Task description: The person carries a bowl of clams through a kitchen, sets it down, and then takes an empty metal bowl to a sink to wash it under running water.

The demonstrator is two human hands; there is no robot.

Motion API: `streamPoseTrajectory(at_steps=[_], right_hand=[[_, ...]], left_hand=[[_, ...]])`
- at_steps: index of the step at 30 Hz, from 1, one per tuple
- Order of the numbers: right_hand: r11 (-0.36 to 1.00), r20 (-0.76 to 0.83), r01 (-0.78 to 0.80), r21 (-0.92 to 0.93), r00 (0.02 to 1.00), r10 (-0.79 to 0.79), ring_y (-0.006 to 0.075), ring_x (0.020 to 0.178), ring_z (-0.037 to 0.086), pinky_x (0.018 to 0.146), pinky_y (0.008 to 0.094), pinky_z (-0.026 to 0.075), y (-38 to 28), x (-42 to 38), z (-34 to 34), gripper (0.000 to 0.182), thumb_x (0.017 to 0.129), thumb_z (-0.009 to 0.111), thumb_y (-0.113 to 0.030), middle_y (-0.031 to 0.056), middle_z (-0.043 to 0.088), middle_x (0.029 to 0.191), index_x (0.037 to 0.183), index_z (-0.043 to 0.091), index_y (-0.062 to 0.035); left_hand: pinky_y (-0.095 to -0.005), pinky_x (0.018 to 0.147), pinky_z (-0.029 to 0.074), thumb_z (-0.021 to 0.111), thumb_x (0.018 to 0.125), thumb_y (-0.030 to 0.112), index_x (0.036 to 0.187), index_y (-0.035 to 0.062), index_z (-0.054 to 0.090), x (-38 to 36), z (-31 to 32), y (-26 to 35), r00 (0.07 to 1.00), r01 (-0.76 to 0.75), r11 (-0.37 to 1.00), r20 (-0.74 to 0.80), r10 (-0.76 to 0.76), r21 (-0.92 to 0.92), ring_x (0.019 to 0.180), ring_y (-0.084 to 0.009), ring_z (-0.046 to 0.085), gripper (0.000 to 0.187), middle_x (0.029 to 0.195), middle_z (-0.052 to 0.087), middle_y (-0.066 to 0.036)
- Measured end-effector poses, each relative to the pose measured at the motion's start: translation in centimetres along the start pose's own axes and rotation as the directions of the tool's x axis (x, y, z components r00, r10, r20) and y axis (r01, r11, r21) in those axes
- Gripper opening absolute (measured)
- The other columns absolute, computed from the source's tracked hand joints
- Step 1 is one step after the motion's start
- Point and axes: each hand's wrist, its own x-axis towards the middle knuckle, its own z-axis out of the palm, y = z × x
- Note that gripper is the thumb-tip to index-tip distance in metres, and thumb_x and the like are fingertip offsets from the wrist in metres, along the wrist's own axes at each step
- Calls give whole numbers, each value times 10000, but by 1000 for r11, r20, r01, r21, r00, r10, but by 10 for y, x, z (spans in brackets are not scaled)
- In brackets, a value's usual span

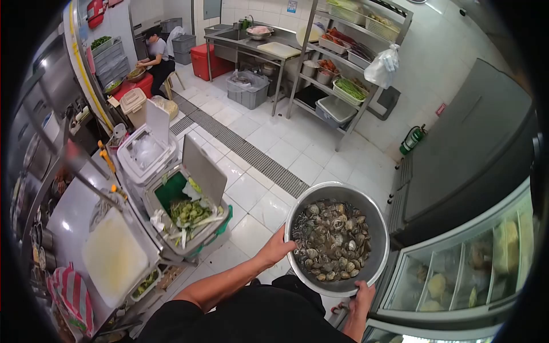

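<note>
White tile floor [246,191]: lies beneath the bowl, crossed by a drain grate [251,153]; no support except the hands shows.
Glass-topped case [434,316]: stands to the right, near the bowl.
Metal bowl [376,234]: sits in front of the body, its open top facing up towards the camera. The step in hand looks like bearing this load; the next move seems to call for a level rim and an even two-sided hold, lest liquid slop out.
Left arm: reaches forward and inward, forearm bare.
Right arm: comes up from below, mostly hidden.
Hands: apart, clamped on one rim; left hand [278,247] at the left side, right hand [361,300] at the lower right. Fingers beneath are hidden.
Shellfish [337,240]: heaped inside the bowl in dark liquid.
</note>
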Motion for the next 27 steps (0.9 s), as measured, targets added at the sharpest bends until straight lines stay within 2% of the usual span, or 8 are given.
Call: streamPoseTrajectory(at_steps=[3,7,12,15,17,21,25,27], right_hand=[[1000,19,20,-6,1000,-20,192,762,519,691,296,424,-7,74,59,368,664,520,-13,69,532,843,1031,506,14],[1000,145,19,12,989,-20,172,764,512,678,292,421,-17,183,138,367,649,519,2,60,529,834,1016,508,11],[997,288,-37,-62,956,53,159,714,492,650,272,404,-53,300,257,365,634,511,16,43,510,800,999,512,12],[985,385,-12,-170,919,78,158,736,496,661,272,409,-68,346,347,375,636,504,16,45,515,812,1011,507,21],[990,438,-13,-139,896,74,160,751,505,677,269,417,-70,378,402,372,638,502,18,52,524,828,1009,505,26],[994,521,-32,-106,849,83,181,797,536,707,285,445,-72,425,520,382,648,495,23,73,545,871,1030,500,42],[984,501,-38,-172,857,120,191,786,545,683,297,459,-66,464,629,373,657,492,30,84,550,886,1030,496,45],[993,488,-67,-94,867,105,194,750,549,652,304,470,-72,480,684,356,664,493,34,84,549,865,1020,494,42]], left_hand=[[-290,904,390,556,688,30,1273,-24,366,76,-27,3,999,22,999,-42,-23,-23,1026,-155,492,617,1114,528,-83],[-286,917,380,522,659,9,1285,-15,361,172,-58,9,993,11,999,-117,-15,-30,1053,-163,482,647,1138,519,-89],[-299,910,389,520,658,-2,1286,-13,352,280,-95,23,947,29,1000,-320,-27,2,1046,-170,487,650,1137,520,-91],[-304,907,398,529,660,-9,1284,-12,355,331,-144,41,910,-28,993,-414,-21,-112,1021,-177,508,647,1127,528,-94],[-299,897,405,535,671,-9,1264,-17,384,366,-173,50,864,-72,992,-503,11,-101,1005,-177,514,612,1116,536,-91],[-294,890,414,538,664,-19,1269,-17,382,444,-250,67,829,-97,990,-559,23,-104,999,-178,523,625,1119,536,-90],[-289,878,422,543,666,-37,1258,-19,397,527,-333,95,833,-133,978,-553,21,-163,988,-172,527,610,1108,543,-89],[-287,861,427,544,670,-49,1237,-19,419,571,-374,115,838,-101,985,-546,8,-139,966,-163,532,581,1082,559,-85]])
